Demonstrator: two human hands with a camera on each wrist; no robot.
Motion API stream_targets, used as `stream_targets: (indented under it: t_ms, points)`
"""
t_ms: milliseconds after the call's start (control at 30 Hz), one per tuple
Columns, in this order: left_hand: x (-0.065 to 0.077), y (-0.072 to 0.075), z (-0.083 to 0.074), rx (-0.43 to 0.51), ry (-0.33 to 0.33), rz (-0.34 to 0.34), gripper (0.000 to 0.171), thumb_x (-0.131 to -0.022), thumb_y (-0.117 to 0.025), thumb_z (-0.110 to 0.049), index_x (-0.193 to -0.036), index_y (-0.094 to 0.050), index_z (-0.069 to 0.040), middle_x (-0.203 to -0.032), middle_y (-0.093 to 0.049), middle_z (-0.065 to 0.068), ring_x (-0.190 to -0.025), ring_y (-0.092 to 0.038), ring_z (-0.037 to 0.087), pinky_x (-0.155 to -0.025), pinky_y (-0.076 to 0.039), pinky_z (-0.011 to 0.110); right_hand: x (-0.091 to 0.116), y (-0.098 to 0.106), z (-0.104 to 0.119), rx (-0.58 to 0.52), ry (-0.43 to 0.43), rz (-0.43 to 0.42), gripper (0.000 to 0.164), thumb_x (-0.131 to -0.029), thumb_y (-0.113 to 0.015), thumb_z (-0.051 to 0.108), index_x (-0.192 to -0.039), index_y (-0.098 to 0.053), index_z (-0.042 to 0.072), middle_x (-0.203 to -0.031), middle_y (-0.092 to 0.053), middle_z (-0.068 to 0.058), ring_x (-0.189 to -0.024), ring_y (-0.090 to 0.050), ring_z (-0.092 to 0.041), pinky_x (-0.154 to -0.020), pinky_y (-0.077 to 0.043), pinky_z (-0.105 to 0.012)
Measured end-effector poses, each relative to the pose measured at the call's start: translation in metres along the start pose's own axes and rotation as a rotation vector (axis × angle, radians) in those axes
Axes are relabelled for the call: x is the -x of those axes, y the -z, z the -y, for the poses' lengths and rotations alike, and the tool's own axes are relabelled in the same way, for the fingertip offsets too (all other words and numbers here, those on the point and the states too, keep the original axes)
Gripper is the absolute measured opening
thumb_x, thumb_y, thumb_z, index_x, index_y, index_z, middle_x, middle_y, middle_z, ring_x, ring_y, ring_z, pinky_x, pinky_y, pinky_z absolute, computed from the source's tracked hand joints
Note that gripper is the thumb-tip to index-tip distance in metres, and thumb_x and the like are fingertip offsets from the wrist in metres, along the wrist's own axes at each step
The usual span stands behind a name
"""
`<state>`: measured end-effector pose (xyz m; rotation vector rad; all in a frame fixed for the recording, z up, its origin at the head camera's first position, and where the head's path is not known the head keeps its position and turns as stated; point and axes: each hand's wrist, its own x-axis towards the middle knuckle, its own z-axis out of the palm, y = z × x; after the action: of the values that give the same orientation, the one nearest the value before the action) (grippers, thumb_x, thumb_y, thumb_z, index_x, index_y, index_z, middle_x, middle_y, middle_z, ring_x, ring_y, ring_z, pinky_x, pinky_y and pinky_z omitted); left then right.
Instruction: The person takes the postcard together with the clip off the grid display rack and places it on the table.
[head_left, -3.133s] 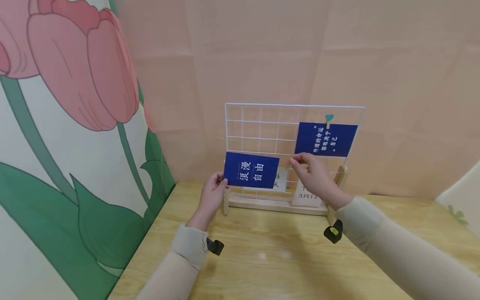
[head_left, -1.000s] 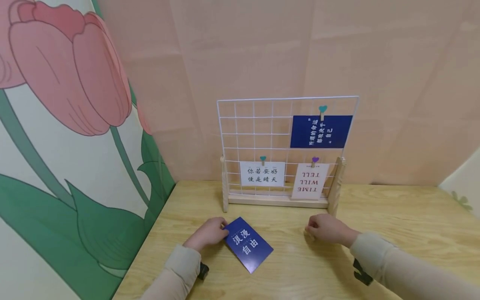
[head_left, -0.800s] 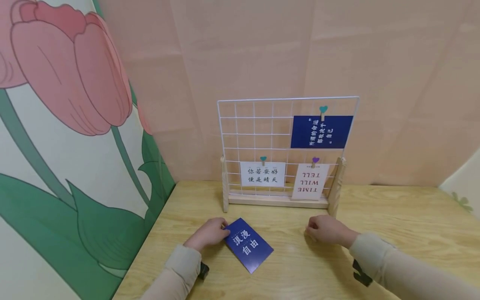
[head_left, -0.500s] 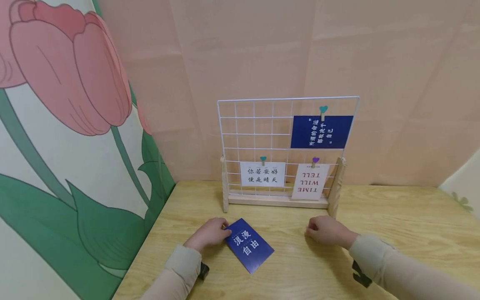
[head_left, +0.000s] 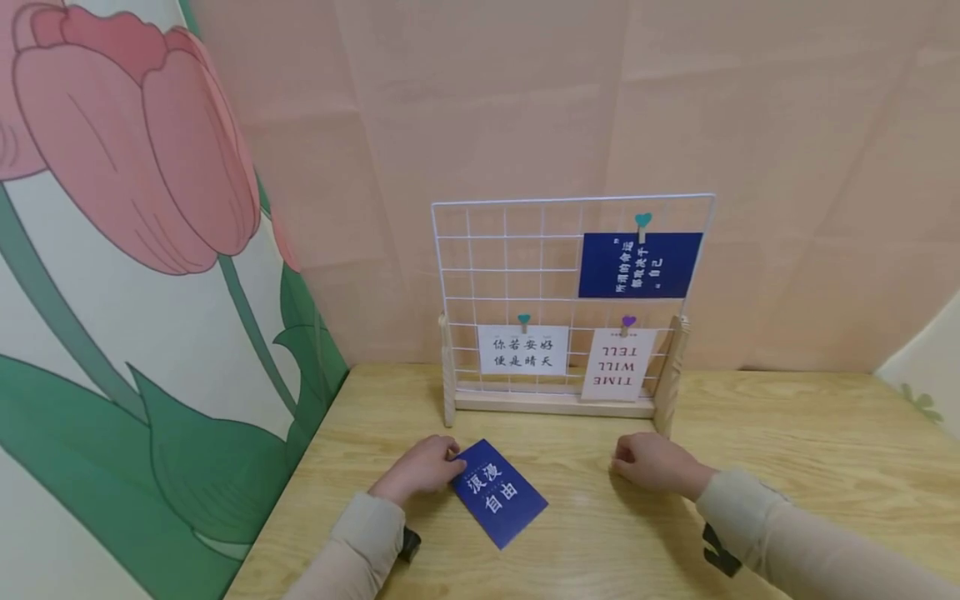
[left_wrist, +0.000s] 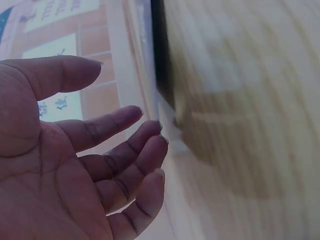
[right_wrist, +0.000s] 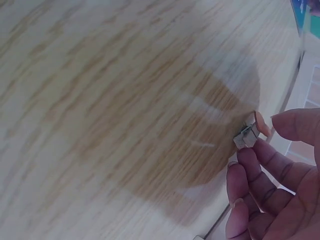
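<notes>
On the table lies a blue card (head_left: 501, 493) with white characters, turned at an angle. My left hand (head_left: 423, 465) is at its upper left corner, thumb tip overlapping it in the head view. In the left wrist view the left hand (left_wrist: 95, 145) has its thumb and fingers apart, with nothing between them. My right hand (head_left: 654, 458) rests low over the table, in front of the rack's right foot. The right wrist view shows the right hand (right_wrist: 280, 175) pinching a small wooden clip (right_wrist: 246, 136) with an orange top (right_wrist: 261, 124).
Behind the hands stands a white wire grid rack (head_left: 506, 269) on a wooden base (head_left: 555, 406). Clips hold a blue card (head_left: 675, 265) at upper right, a white card (head_left: 522, 350) at lower left and a pale card with red letters (head_left: 617, 367). A tulip-print panel (head_left: 187, 350) borders the left.
The left hand has brought the blue card down from the grid onto the table. The right hand has also come down from the grid. Over the last second both hands have barely moved.
</notes>
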<state>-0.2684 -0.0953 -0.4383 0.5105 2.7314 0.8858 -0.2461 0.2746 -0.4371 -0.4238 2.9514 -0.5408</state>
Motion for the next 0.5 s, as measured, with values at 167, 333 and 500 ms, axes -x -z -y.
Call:
stream_targets:
  t_ms: [167, 333, 500]
  points:
    - [-0.001, 0.001, -0.013, 0.030, -0.031, -0.037, 0.035, -0.100, -0.064, -0.016, -0.126, -0.062, 0.008, -0.112, -0.065, 0.020, -0.100, -0.063, 0.033, -0.089, -0.053, 0.053, 0.001, 0.006, -0.002, -0.046, -0.008, 0.009, 0.014, -0.095, -0.071, 0.018, -0.088, -0.065, 0.008, -0.076, -0.058, 0.002, -0.069, -0.052, -0.015, -0.063, -0.048, -0.036]
    - [-0.006, 0.007, -0.036, 0.030, -0.102, -0.127, 0.041, -0.100, -0.063, -0.021, -0.133, -0.060, 0.004, -0.126, -0.062, 0.022, -0.116, -0.060, 0.037, -0.098, -0.050, 0.056, -0.001, 0.026, 0.005, -0.049, 0.049, -0.041, 0.012, -0.096, -0.068, 0.016, -0.092, -0.066, 0.004, -0.078, -0.061, 0.001, -0.069, -0.055, -0.015, -0.063, -0.050, -0.037]
    - [-0.008, 0.015, -0.062, 0.107, -0.189, -0.229, 0.059, -0.102, -0.062, -0.028, -0.150, -0.044, 0.001, -0.150, -0.044, 0.023, -0.140, -0.041, 0.040, -0.113, -0.037, 0.057, -0.005, 0.058, 0.020, -0.116, 0.126, -0.124, 0.020, -0.101, -0.064, 0.016, -0.105, -0.068, -0.004, -0.090, -0.067, -0.005, -0.080, -0.062, -0.020, -0.070, -0.055, -0.042]
